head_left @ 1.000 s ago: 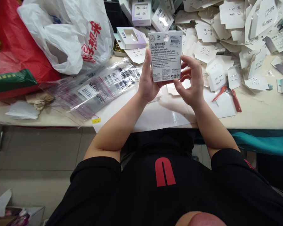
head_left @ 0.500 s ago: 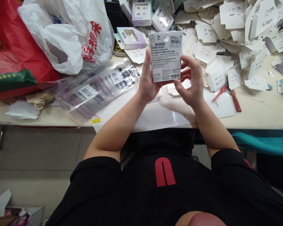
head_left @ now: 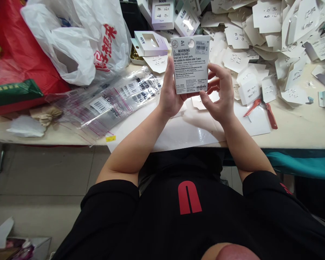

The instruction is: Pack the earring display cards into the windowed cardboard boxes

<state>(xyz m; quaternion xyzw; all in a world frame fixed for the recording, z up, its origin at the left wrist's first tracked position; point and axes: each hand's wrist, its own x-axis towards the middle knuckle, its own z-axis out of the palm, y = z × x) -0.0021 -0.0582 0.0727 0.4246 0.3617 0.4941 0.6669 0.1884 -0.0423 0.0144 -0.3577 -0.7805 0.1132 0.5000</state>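
A small white cardboard box [head_left: 191,65] is held up above the table, its printed back with a choking-hazard warning turned toward me. My left hand [head_left: 170,92] grips it from the left and below, thumb along the left edge. On the other side, my right hand [head_left: 219,90] has its index fingertip at the right edge and its thumb by the lower right corner; its other fingers are partly behind the box. Beneath both hands lies a white sheet [head_left: 189,133]. Behind the held box, a windowed kids box [head_left: 151,43] rests over a card with small rings [head_left: 158,64].
White cards with small metal rings [head_left: 235,59] are heaped at the back right. Red-handled pliers [head_left: 269,115] lie on the right. Clear zip bags [head_left: 111,101] spread over the left side, before a white plastic bag [head_left: 97,39] and a red bag [head_left: 13,47].
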